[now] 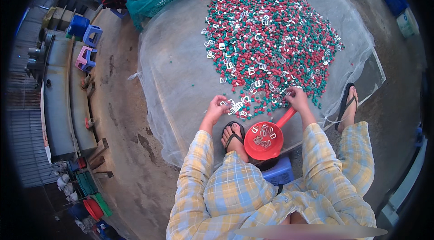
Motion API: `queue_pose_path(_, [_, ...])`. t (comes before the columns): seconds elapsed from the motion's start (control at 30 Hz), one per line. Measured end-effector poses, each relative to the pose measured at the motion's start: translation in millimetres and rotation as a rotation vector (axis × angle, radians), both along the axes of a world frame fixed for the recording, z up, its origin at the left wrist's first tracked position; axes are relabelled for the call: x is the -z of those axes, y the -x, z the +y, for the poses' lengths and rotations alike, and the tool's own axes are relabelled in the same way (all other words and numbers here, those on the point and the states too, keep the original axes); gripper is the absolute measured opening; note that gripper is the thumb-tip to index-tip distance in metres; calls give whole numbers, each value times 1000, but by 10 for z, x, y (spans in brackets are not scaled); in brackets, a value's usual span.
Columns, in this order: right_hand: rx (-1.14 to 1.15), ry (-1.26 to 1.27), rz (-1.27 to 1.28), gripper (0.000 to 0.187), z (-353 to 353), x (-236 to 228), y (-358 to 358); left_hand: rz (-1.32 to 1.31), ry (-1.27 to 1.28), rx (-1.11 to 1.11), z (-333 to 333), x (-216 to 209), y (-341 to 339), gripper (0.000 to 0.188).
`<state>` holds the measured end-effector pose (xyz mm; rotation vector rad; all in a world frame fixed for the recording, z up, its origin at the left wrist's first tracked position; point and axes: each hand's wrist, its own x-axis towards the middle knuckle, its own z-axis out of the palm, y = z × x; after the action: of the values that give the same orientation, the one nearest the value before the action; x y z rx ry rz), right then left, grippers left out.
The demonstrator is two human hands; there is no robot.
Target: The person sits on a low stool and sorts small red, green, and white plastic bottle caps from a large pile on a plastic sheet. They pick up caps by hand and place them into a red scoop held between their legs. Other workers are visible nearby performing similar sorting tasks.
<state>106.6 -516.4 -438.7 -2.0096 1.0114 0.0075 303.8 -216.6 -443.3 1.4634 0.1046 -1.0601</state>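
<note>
While the left hand (218, 106) is curled beside a loose cluster of white slotted buckles (235, 107), the right hand (297, 99) has its fingertips at the near edge of a red-and-green heap (275, 36) on a translucent sheet (174, 77). Cannot tell whether either hand pinches a piece. Red dipper (267, 154), between the forearms, contains several pale buckles (261, 141).

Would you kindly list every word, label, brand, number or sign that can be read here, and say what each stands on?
No text can be read anywhere in this view.
Red dipper: no lettering shows.
Pile of small pieces: too small to tell any marks.
Pale tub: any marking is too blurred to read.
</note>
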Motion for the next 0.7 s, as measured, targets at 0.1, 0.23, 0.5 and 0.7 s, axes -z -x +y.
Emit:
queue_pose_path(0.1, [-68, 67, -5, 41, 215, 50, -36, -490, -315, 186, 27, 189, -4, 31])
queue_pose_path(0.23, [-165, 147, 140, 35, 196, -28, -55, -1187, -563, 360, -144, 305, 181, 32])
queue_pose_path(0.5, [17, -121, 2, 18, 55, 128, 100, -551, -222, 230, -143, 39, 160, 26])
queue_pose_path(0.7, [89, -910, -202, 34, -80, -491, -33, -325, 216, 881, -391, -720, 751, 17])
